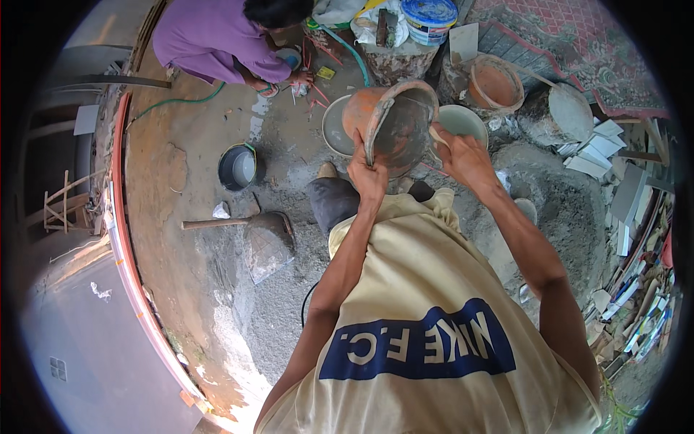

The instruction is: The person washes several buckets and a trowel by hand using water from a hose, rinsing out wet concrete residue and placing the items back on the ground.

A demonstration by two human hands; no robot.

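Observation:
My left hand (367,174) grips the rim of an orange plastic bucket (358,111). The bucket is tilted, its mouth facing right, and its inside is coated with grey cement residue. In my right hand (466,157), close to the bucket's mouth, is a small pale object (437,135); my fingers hide most of it, so its kind is unclear. Behind and below the bucket lies a round basin (332,130) holding greyish liquid. A pale round tub (465,123) with cloudy liquid stands beyond my right hand.
A crouching person in purple (222,38) reaches to the ground ahead. To the left are a black bucket (237,167) and a shovel (269,241). Another orange bucket (496,81), a grey mortar heap (569,200) and stacked tile pieces (596,146) lie right.

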